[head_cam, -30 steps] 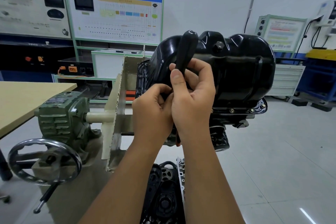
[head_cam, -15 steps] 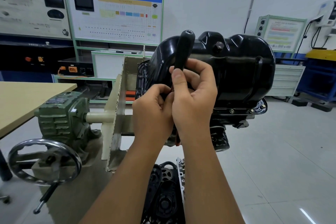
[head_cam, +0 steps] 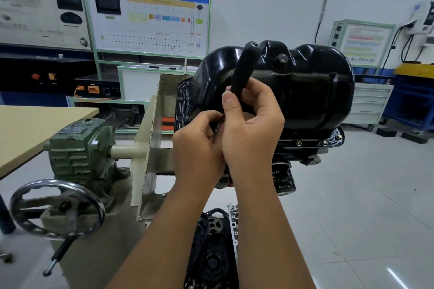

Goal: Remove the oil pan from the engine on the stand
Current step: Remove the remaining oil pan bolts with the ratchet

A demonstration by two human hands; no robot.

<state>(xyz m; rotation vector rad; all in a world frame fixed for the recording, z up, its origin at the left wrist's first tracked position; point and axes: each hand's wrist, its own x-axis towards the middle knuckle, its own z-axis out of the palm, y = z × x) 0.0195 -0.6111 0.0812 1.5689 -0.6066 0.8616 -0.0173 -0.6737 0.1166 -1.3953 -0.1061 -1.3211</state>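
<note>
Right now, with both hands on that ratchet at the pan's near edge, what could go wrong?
The tool head is hidden behind the left hand, so I cannot confirm that it sits squarely; it might slip and round a bolt. The right hand grips the black handle close against the oil pan, so a slip could bang knuckles. Flange bolts remain, so prying now might bend the pan.
</note>
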